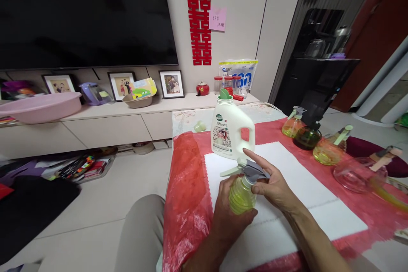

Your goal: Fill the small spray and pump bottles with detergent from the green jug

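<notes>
A small spray bottle point(242, 197) with ridged clear sides and yellow-green liquid is held above the white sheet, slightly tilted. My left hand point(225, 208) wraps around its body, fingers closed. At the top, my right hand point(276, 189) grips the grey spray head point(254, 171) near the collar between thumb and fingers, the index finger stretched out. The pale green trigger point(230, 171) points left. Just behind stands a large white detergent jug point(232, 129) with a printed label and no cap on; something green point(225, 94) shows at its mouth.
White cloth point(321, 210) lies over red plastic sheeting point(188, 178) on the table. Several spray bottles stand at the right, including a dark one point(307, 137) and a pinkish one point(358, 175). A pale green cap point(200, 126) lies left of the jug. Behind runs a low cabinet point(105, 129).
</notes>
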A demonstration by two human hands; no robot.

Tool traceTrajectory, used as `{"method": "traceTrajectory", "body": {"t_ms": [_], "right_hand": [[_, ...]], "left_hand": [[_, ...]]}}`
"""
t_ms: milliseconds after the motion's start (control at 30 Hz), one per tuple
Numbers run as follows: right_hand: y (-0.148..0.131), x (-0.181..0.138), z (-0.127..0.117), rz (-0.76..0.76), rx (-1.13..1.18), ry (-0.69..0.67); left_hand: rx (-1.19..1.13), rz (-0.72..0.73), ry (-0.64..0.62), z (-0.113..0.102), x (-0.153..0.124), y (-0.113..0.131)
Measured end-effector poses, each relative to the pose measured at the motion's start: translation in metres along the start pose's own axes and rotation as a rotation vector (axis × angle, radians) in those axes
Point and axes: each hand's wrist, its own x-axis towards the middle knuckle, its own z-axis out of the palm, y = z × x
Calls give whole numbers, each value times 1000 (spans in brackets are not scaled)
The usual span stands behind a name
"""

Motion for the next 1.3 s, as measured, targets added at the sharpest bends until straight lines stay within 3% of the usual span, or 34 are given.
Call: {"method": "traceTrajectory", "body": {"t_ms": [167,367,700,900,1100,1300], "right_hand": [[0,-1,-1,24,4,25],[-2,-2,-6,50,2,1],[-15,-4,-5,45,-209,23],[-11,-4,0,-31,-309,46],[-4,-5,-8,-35,-115,-123],[0,-2,-10,-28,-70,-100]], "left_hand": [[20,-5,21,-2,0,10],[61,47,5,0,0,5],[63,46,29,1,-1,3],[53,25,-26,-1,1,8],[63,36,27,1,1,-5],[49,13,-3,-1,1,4]]}}
